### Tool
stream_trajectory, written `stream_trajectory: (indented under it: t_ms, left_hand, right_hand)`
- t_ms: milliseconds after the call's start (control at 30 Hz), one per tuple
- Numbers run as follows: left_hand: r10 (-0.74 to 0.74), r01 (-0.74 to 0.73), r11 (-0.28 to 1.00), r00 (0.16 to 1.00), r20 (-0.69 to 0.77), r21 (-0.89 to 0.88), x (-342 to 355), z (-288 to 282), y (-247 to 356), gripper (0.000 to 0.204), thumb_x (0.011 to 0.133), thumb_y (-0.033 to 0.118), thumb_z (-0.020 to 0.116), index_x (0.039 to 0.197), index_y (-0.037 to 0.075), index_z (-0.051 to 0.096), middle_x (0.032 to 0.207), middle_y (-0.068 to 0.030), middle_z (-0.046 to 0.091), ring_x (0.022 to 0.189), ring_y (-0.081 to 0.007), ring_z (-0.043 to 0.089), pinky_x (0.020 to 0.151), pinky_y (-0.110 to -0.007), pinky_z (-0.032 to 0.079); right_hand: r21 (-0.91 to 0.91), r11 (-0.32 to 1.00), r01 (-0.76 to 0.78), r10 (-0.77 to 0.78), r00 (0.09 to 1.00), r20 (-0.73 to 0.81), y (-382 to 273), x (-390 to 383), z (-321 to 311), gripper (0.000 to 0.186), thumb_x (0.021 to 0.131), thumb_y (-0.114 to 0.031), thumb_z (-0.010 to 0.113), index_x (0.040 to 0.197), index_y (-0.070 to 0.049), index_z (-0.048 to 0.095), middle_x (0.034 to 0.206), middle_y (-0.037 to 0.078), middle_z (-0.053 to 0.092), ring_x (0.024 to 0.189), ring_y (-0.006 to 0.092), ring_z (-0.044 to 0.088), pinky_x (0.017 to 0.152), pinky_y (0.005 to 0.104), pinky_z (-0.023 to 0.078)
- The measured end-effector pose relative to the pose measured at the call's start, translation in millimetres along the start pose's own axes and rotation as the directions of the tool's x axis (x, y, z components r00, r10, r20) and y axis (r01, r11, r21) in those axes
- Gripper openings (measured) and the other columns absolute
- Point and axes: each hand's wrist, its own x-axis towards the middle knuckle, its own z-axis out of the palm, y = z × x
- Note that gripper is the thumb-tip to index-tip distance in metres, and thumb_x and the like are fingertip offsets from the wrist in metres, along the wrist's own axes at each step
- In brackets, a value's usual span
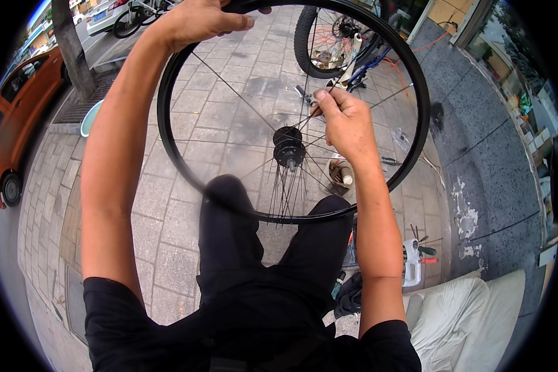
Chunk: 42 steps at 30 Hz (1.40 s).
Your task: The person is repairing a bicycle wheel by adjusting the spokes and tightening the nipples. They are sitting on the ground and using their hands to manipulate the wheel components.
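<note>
A black bicycle wheel rim (pixel 163 108) stands tilted before me, its lower edge against my thighs. My left hand (pixel 198 23) is closed around the rim at the upper left, with its thumb on the inside; part of the hand is cut off by the picture's top. Inside the rim is a black hub (pixel 289 149) with its axle end toward me. Some spokes stretch from hub to rim, while a bunch of loose spokes (pixel 283 192) hangs downward from the hub. My right hand (pixel 348 121) pinches a thin spoke above and right of the hub.
Beyond the rim, a bicycle (pixel 353 74) lies on the paving. A pale container (pixel 339 173) stands by my right knee. Lower right are a white tool holder (pixel 411 263) and a covered cushion (pixel 452 316). A tree (pixel 74 49) and orange car (pixel 22 118) are at left.
</note>
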Motion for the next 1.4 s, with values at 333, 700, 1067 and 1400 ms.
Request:
stream_trajectory:
  t_ms: [333, 700, 1067, 1400]
  left_hand:
    - [0.016, -0.016, 1.0, 1.0, -0.015, -0.008, -0.3, -0.2, -3.4, 0.068, 0.089, -0.009, 0.071, 0.152, 0.002, 0.05, 0.141, -0.0048, 0.063, 0.129, -0.0139, 0.057, 0.112, -0.029, 0.044]
    - [0.041, -0.041, 0.999, 0.999, -0.012, -0.007, -0.6, -2.2, -4.5, 0.068, 0.088, -0.009, 0.072, 0.152, 0.002, 0.051, 0.139, -0.0039, 0.064, 0.127, -0.0139, 0.057, 0.111, -0.029, 0.045]
    - [0.02, -0.019, 0.999, 1.0, -0.022, 0.046, -3.5, 4.6, 7.2, 0.066, 0.088, -0.008, 0.068, 0.151, 0.006, 0.055, 0.131, -0.002, 0.066, 0.117, -0.0116, 0.06, 0.103, -0.027, 0.047]
    - [0.002, -0.001, 0.999, 1.0, -0.02, 0.045, -5.8, 4.7, 14.2, 0.064, 0.089, -0.002, 0.071, 0.15, 0.008, 0.057, 0.121, 0.003, 0.067, 0.098, -0.0057, 0.058, 0.083, -0.022, 0.048]
  right_hand:
    - [-0.007, 1.0, 0.019, -0.019, 1.0, 0.001, 1.2, 0.6, 1.2, 0.032, 0.104, -0.027, 0.061, 0.101, 0.002, 0.075, 0.08, 0.01, 0.074, 0.064, 0.0155, 0.062, 0.063, 0.0329, 0.049]
    - [-0.025, 0.999, 0.032, -0.032, 0.999, -0.001, 1.5, 1.3, 0.8, 0.032, 0.102, -0.026, 0.061, 0.1, 0.002, 0.075, 0.078, 0.012, 0.075, 0.072, 0.0195, 0.069, 0.073, 0.0356, 0.053]
    - [-0.032, 0.998, 0.048, -0.048, 0.999, -0.015, 6.2, 2.1, -0.6, 0.033, 0.103, -0.027, 0.063, 0.097, 0.003, 0.075, 0.079, 0.011, 0.076, 0.071, 0.017, 0.066, 0.07, 0.0342, 0.052]
    - [0.029, 0.999, 0.031, -0.031, 1.0, -0.006, 1.2, 1.5, 2.5, 0.033, 0.102, -0.028, 0.065, 0.099, 0.003, 0.075, 0.083, 0.009, 0.076, 0.074, 0.0137, 0.066, 0.071, 0.0312, 0.052]
